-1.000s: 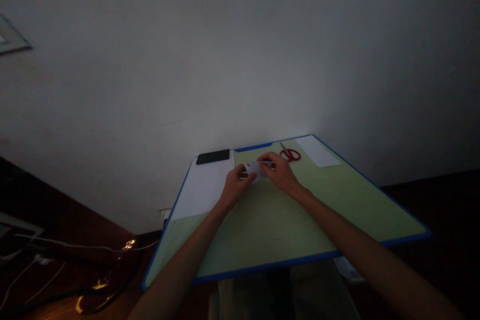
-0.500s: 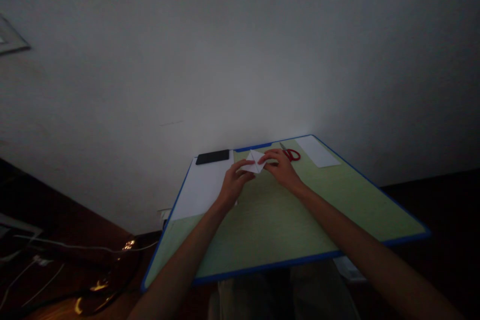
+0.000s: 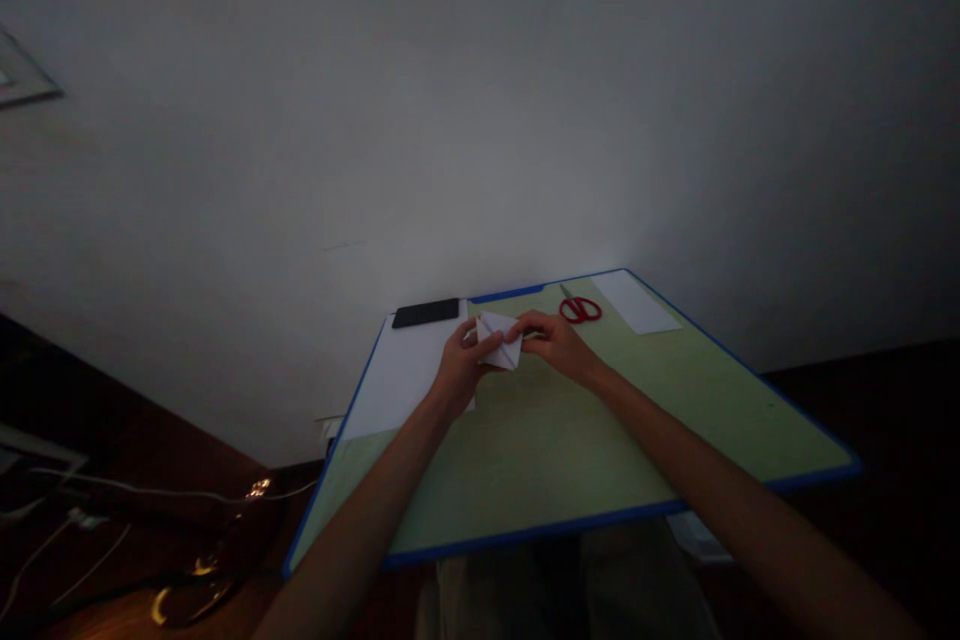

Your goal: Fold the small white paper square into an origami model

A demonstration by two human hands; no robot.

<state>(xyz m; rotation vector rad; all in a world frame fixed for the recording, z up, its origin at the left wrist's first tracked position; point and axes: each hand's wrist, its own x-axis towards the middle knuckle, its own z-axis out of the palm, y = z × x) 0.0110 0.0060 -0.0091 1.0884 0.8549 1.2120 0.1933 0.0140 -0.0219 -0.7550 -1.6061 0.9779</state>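
A small folded piece of white paper (image 3: 501,342) is held just above a green board with a blue rim (image 3: 570,440). My left hand (image 3: 461,370) pinches its left side with thumb and fingers closed. Closed on its right side are the fingertips of my right hand (image 3: 555,342). The paper shows creases and a pointed lower corner. Both forearms reach in from the bottom of the view.
Red-handled scissors (image 3: 579,308) lie at the board's far edge, beside a white paper strip (image 3: 636,304). A white sheet (image 3: 405,372) covers the board's left part, with a black phone (image 3: 425,312) at its far end. Cables (image 3: 112,520) trail on the dark floor at left.
The folded paper has been turned and reshaped between my fingers, and both hands have shifted slightly left and nearer, away from the scissors.
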